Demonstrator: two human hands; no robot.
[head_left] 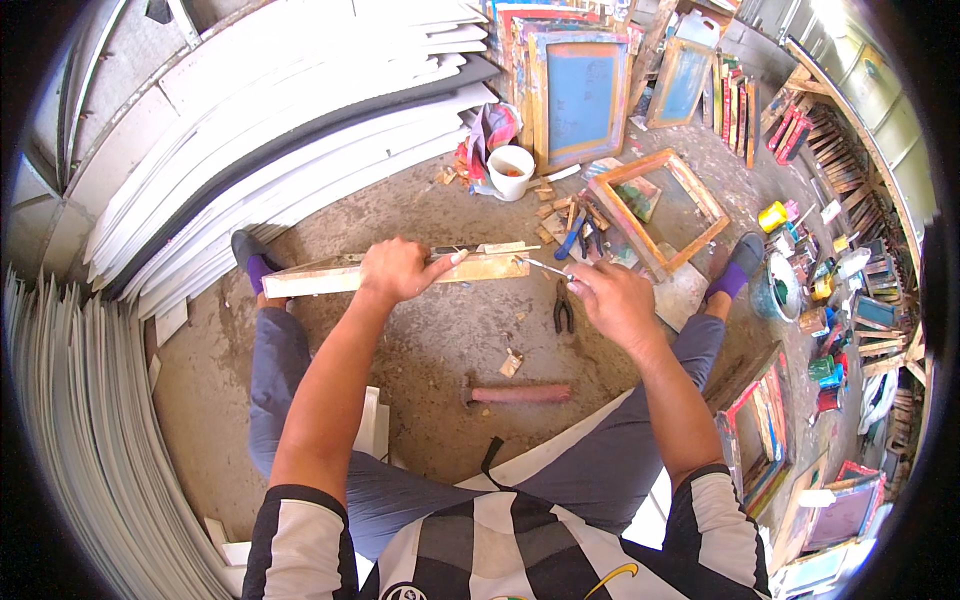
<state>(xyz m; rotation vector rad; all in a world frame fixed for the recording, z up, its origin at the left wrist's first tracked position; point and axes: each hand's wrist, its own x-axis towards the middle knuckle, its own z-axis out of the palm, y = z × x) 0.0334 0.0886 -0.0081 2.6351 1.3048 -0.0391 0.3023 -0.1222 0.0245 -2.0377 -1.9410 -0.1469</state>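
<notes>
My left hand (398, 270) is closed around a pale wooden frame (480, 268), seen almost edge-on above the floor. Its thumb lies along the upper edge, and thin splinters stick out near the right end. In my right hand (612, 300) is a screwdriver-like tool (545, 265) with a slim metal shaft; its handle is hidden by my fingers. The shaft's tip meets the frame's right end. Just below it, dark pliers (564, 307) lie on the floor. A hammer (520, 394) with a reddish handle rests closer to me, and blue-handled pliers (571, 236) lie beyond the right hand.
A wood-framed screen (660, 212) lies on the floor ahead right, beside wood scraps and a white bucket (511, 170). Blue-meshed screens (583, 100) lean behind. White sheets (300, 130) are stacked at the far left. Paint pots (775, 216) and more frames crowd the right.
</notes>
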